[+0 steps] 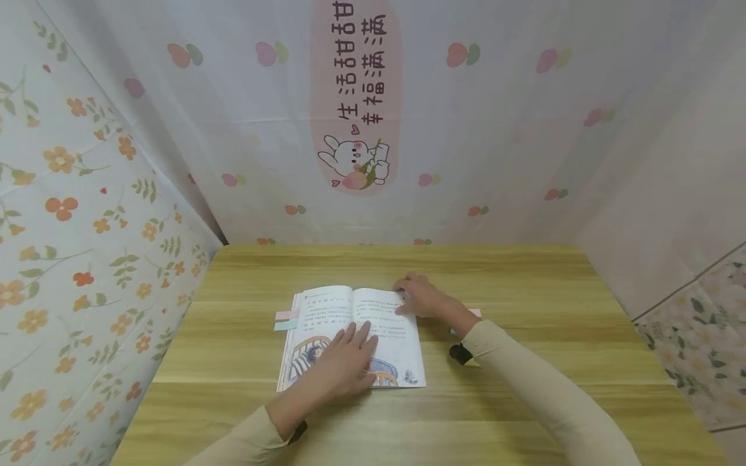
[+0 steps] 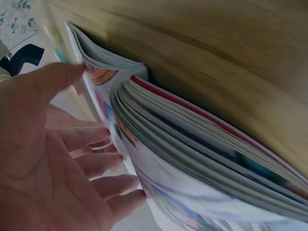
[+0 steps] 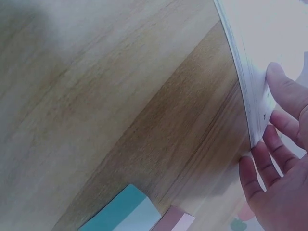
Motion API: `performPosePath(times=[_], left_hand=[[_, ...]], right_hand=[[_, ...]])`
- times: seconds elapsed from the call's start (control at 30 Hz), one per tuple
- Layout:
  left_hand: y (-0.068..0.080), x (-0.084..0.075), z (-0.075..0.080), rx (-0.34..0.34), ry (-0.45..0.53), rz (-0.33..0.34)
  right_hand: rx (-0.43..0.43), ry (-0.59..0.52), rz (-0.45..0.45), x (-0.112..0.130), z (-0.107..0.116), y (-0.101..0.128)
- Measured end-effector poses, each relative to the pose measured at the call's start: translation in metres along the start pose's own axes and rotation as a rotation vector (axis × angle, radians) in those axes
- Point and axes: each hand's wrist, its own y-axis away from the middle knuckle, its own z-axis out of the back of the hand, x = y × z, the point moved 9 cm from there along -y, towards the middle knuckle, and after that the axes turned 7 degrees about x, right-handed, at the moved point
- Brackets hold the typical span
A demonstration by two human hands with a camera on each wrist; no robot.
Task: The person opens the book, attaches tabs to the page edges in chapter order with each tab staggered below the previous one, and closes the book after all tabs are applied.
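An open book (image 1: 402, 362) with printed text and coloured drawings lies on the wooden table. My left hand (image 1: 344, 362) rests across the lower middle of its spread, fingers extended over the centre fold. In the left wrist view, the thumb and fingertips touch the pages (image 2: 163, 178), whose thick stack curves up toward the camera. At the upper right corner of the right-hand page is my right hand (image 1: 422, 296). The right wrist view shows its thumb on the page (image 3: 257, 103), with loosely bent fingers at the corner and just past the edge.
Pink (image 1: 285, 315) and teal tabs (image 1: 285, 326) stick out at the book's left side. Another pink piece (image 1: 474, 312) and a teal piece (image 3: 120, 211) lie right of the book, partly behind the right forearm. Patterned cloth (image 1: 507, 129) hangs behind the wooden table (image 1: 233, 414).
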Motion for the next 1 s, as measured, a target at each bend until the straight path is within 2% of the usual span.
performPosePath(times=[0.2,0.5,0.83,1.0], left_hand=[[-0.014,-0.007,-0.005,0.033,-0.006,0.031],[-0.021,-0.013,-0.007,0.067,-0.063,0.053],[-0.022,-0.004,-0.010,0.102,0.084,0.037],[-0.020,-0.006,-0.009,0.104,0.068,0.015]], right_hand=[[0.002,0.020,0.007,0.001,0.000,0.001],[0.037,0.034,0.019,-0.001,-0.002,0.000],[0.043,0.027,0.048,-0.002,0.001,-0.001],[0.060,0.005,0.047,0.000,0.001,0.002]])
